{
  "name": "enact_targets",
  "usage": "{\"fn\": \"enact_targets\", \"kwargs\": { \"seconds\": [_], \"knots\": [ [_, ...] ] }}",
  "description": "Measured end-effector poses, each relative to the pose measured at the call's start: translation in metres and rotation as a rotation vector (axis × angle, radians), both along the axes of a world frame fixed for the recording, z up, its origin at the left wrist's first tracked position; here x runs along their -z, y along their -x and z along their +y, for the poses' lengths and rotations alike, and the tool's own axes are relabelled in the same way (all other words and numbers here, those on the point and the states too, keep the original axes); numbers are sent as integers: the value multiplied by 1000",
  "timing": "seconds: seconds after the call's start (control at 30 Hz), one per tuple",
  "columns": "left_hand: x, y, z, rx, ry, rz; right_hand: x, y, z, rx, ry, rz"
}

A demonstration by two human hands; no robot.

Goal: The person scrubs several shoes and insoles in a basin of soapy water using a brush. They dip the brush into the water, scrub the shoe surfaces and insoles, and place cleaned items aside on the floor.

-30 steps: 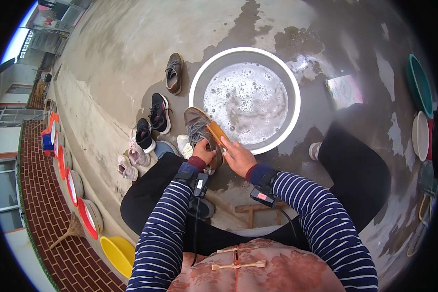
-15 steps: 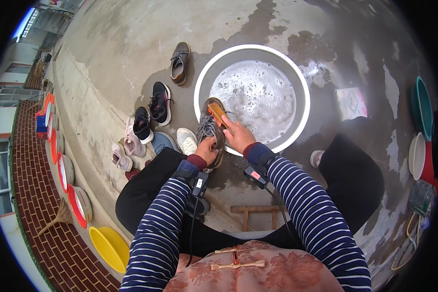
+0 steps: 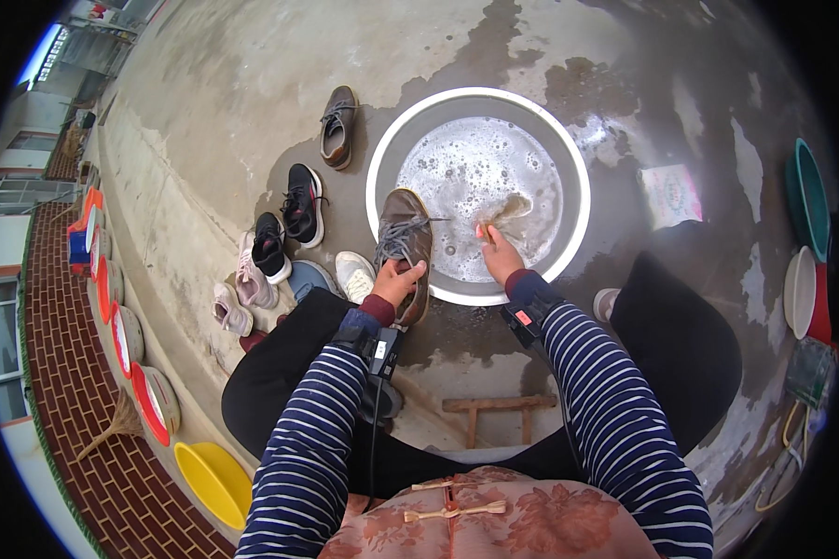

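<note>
While spare sneakers (image 3: 284, 224) line the wet concrete floor, the left hand (image 3: 397, 282) grips the heel of a brown lace-up shoe (image 3: 405, 244) propped on the rim of the white basin (image 3: 373, 186). Further right, the right hand (image 3: 500, 257) is closed around an orange scrub brush (image 3: 507, 216), dipped in the basin's soapy water.

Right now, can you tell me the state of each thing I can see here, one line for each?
Left hand: gripping the heel of the brown shoe.
Right hand: in the water, holding a brush.
Brown shoe: laced, resting across the basin rim.
Brush: dipped in the water.
Basin: filled with soapy, foamy water.
Black sneakers: laced, lying beside the basin.
Concrete floor: wet in patches.
</note>
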State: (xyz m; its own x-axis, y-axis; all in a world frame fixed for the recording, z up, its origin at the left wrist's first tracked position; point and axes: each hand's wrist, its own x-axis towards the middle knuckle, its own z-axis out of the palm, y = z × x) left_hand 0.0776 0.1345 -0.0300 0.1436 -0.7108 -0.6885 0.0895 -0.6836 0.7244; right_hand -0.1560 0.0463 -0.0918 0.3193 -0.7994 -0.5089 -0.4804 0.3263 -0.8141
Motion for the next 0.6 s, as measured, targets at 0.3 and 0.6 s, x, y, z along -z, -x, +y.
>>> {"fn": "enact_targets", "kwargs": {
  "seconds": [0.3,0.6],
  "knots": [
    [7,7,7,85,179,22,-90,-26,86,-173,434,-111],
    [-3,-4,-2,-90,-95,-108,-88,-46,91,-227,469,-152]
  ]
}}
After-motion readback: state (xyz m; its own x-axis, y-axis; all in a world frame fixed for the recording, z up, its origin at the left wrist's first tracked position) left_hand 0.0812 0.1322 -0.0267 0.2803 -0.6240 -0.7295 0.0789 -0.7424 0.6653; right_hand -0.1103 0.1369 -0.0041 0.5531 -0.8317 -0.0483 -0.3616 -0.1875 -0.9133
